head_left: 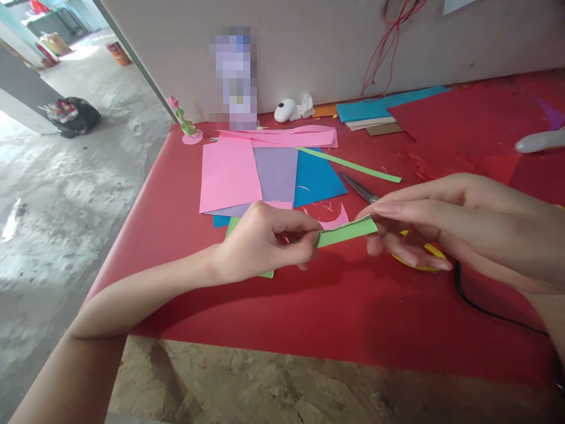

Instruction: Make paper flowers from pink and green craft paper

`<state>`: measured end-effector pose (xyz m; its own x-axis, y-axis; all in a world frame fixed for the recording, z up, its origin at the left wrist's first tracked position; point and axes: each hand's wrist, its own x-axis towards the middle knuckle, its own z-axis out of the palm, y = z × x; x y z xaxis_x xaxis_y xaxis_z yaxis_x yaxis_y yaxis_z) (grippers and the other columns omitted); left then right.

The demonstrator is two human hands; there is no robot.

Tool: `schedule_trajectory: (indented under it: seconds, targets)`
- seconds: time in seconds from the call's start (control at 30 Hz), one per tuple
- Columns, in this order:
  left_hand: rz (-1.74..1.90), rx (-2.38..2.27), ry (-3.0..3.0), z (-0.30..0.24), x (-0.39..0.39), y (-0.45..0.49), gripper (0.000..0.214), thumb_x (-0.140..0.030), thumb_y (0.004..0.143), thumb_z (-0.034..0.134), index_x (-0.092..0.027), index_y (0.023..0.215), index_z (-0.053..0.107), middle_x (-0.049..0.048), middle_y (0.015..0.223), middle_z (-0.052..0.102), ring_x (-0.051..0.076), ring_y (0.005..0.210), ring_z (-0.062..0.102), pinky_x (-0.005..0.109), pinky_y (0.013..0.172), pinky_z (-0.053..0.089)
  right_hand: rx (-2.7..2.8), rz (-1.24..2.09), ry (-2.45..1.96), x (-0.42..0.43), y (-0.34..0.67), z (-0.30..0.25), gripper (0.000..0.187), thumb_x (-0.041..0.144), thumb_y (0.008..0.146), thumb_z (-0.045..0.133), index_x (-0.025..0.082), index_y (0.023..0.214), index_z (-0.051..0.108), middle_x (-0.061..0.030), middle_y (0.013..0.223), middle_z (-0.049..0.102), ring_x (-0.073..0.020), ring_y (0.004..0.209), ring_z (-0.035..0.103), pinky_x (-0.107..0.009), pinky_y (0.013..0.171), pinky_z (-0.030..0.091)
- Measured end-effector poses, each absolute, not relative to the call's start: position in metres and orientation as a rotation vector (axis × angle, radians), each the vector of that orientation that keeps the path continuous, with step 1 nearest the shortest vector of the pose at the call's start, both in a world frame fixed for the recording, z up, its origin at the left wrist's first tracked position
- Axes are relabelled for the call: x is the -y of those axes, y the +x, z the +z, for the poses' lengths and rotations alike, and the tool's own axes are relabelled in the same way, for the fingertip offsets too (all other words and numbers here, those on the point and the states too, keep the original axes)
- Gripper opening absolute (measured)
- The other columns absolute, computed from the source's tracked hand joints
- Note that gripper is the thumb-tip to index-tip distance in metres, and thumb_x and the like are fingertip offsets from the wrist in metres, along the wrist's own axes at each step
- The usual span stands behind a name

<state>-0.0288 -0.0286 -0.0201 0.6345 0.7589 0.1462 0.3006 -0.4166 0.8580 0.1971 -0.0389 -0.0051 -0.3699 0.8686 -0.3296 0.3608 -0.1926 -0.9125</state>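
A short green paper strip (345,231) is held between both hands above the red table cover (309,318). My left hand (260,238) pinches its left end with thumb and fingers. My right hand (445,221) pinches its right end with the fingertips. Under the right hand lie scissors (359,188) with yellow handles (417,262), mostly hidden. A pink paper scrap (336,219) lies just behind the strip.
Pink (227,174), purple (276,174) and blue (318,179) sheets lie behind the hands, with a long green strip (353,166). More paper is stacked at the back (379,109). A paper flower (185,123) stands at the far left corner. A black cable (485,309) runs on the right.
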Motion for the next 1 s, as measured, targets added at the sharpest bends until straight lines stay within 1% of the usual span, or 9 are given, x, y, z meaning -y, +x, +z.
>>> schedule_trajectory:
  seconds: [0.1, 0.27, 0.33, 0.47, 0.6, 0.73, 0.83, 0.9, 1.0]
  targets:
    - [0.676, -0.802, 2.035, -0.021, 0.028, -0.029, 0.021, -0.005, 0.077, 0.049, -0.008, 0.064, 0.064, 0.0013, 0.051, 0.065, 0.005, 0.042, 0.057, 0.009, 0.04, 0.043, 1.674, 1.607, -1.433, 0.037, 0.195, -0.005, 0.051, 0.062, 0.079, 0.058, 0.014, 0.061, 0.064, -0.0049, 0.049, 0.052, -0.0063, 0.04, 0.043, -0.017, 0.035, 0.032]
    - [0.657, -0.75, 2.061, -0.023, 0.027, -0.03, 0.021, -0.003, 0.077, 0.048, -0.007, 0.064, 0.065, 0.0019, 0.052, 0.065, 0.008, 0.047, 0.062, 0.009, 0.044, 0.046, 1.683, 1.613, -1.442, 0.037, 0.189, -0.002, 0.044, 0.058, 0.079, 0.058, 0.016, 0.068, 0.065, -0.0015, 0.044, 0.047, -0.0074, 0.041, 0.045, -0.016, 0.035, 0.033]
    - [0.661, -0.725, 2.09, -0.023, 0.027, -0.03, 0.02, -0.002, 0.077, 0.048, -0.006, 0.066, 0.065, 0.0014, 0.051, 0.064, 0.008, 0.047, 0.063, 0.009, 0.045, 0.046, 1.733, 1.641, -1.444, 0.038, 0.188, -0.001, 0.044, 0.058, 0.081, 0.055, 0.016, 0.07, 0.065, -0.0016, 0.046, 0.05, -0.0069, 0.04, 0.045, -0.016, 0.036, 0.033]
    - [0.69, -0.661, 2.2, -0.025, 0.028, -0.03, 0.02, -0.001, 0.076, 0.048, -0.004, 0.069, 0.067, 0.003, 0.054, 0.066, 0.006, 0.046, 0.06, 0.009, 0.045, 0.045, 1.814, 1.766, -1.428, 0.04, 0.185, -0.003, 0.045, 0.055, 0.083, 0.053, 0.014, 0.071, 0.065, -0.0051, 0.06, 0.061, -0.0049, 0.04, 0.044, -0.017, 0.036, 0.031]
    - [0.688, -0.609, 2.329, -0.028, 0.027, -0.03, 0.021, -0.001, 0.076, 0.048, -0.007, 0.07, 0.067, 0.0021, 0.058, 0.067, 0.003, 0.045, 0.052, 0.01, 0.045, 0.042, 1.845, 1.829, -1.471, 0.041, 0.182, -0.005, 0.041, 0.051, 0.081, 0.058, 0.014, 0.067, 0.065, -0.0038, 0.054, 0.058, -0.0044, 0.04, 0.044, -0.015, 0.038, 0.033]
    - [0.681, -0.604, 2.385, -0.03, 0.025, -0.031, 0.021, -0.003, 0.077, 0.049, -0.008, 0.071, 0.068, 0.0004, 0.056, 0.064, 0.002, 0.043, 0.045, 0.011, 0.043, 0.038, 1.749, 1.9, -1.408, 0.041, 0.178, -0.006, 0.031, 0.045, 0.075, 0.067, 0.015, 0.069, 0.065, -0.0009, 0.057, 0.061, -0.0029, 0.037, 0.043, -0.013, 0.035, 0.032]
    - [0.676, -0.68, 2.244, -0.028, 0.023, -0.031, 0.019, -0.01, 0.082, 0.051, -0.007, 0.085, 0.07, 0.0008, 0.058, 0.065, 0.004, 0.046, 0.054, 0.012, 0.046, 0.044, 1.679, 1.889, -1.397, 0.041, 0.177, -0.006, 0.03, 0.043, 0.075, 0.068, 0.015, 0.066, 0.063, -0.0006, 0.054, 0.059, -0.0035, 0.038, 0.045, -0.013, 0.035, 0.033]
    - [0.665, -0.747, 2.071, -0.026, 0.022, -0.032, 0.024, -0.019, 0.087, 0.05, -0.006, 0.095, 0.068, 0.0021, 0.064, 0.068, 0.006, 0.051, 0.062, 0.013, 0.051, 0.05, 1.667, 1.827, -1.401, 0.041, 0.179, -0.005, 0.032, 0.045, 0.075, 0.066, 0.014, 0.067, 0.063, -0.0021, 0.055, 0.06, -0.005, 0.038, 0.047, -0.014, 0.034, 0.033]
    - [0.681, -0.798, 1.79, -0.022, 0.019, -0.032, 0.028, -0.026, 0.091, 0.044, -0.008, 0.096, 0.066, 0.0021, 0.073, 0.07, 0.009, 0.052, 0.066, 0.015, 0.051, 0.054, 1.651, 1.714, -1.364, 0.041, 0.183, -0.003, 0.033, 0.047, 0.078, 0.062, 0.015, 0.069, 0.065, -0.0031, 0.057, 0.061, -0.0062, 0.039, 0.049, -0.014, 0.032, 0.033]
